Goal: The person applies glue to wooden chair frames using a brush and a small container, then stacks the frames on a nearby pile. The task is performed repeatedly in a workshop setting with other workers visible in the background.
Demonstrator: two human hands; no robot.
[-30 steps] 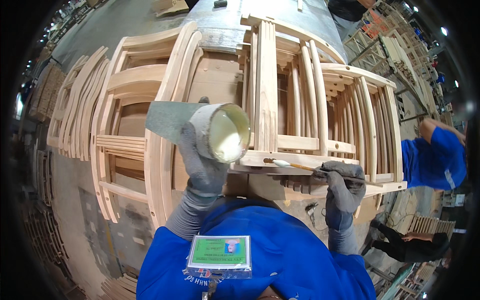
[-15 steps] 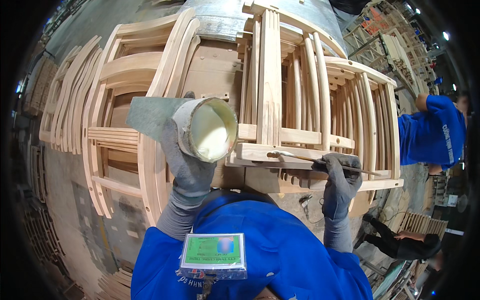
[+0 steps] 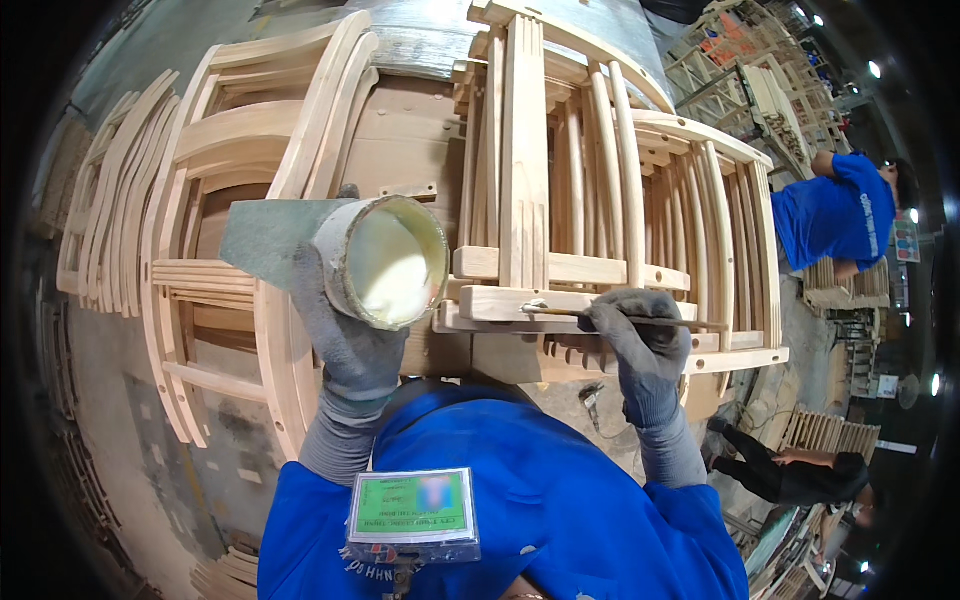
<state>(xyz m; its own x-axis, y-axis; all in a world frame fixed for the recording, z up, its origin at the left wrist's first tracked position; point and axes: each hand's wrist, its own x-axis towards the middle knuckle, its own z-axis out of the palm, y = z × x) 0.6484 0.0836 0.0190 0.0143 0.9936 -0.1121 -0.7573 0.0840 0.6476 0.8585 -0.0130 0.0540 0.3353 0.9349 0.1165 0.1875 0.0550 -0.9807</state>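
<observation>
My left hand [image 3: 345,335], in a grey glove, grips a round can [image 3: 385,262] of pale creamy glue, tilted so its open mouth faces me. My right hand [image 3: 640,345], also gloved, holds a thin brush [image 3: 600,317] level, its tip resting on the end of a pale wooden rail [image 3: 520,300]. That rail belongs to a stack of unfinished wooden chair frames [image 3: 590,180] lying across the bench in front of me. A grey flat sheet [image 3: 265,235] lies under the can.
More curved wooden chair parts [image 3: 110,220] are stacked at the left. A person in a blue shirt [image 3: 835,215] bends over at the right, another person in dark clothes [image 3: 790,470] crouches lower right. A small tool [image 3: 592,398] lies by the bench edge.
The can has stayed in my left hand and tipped slightly more toward me. My right hand has slid the brush along the rail; the view has shifted a little.
</observation>
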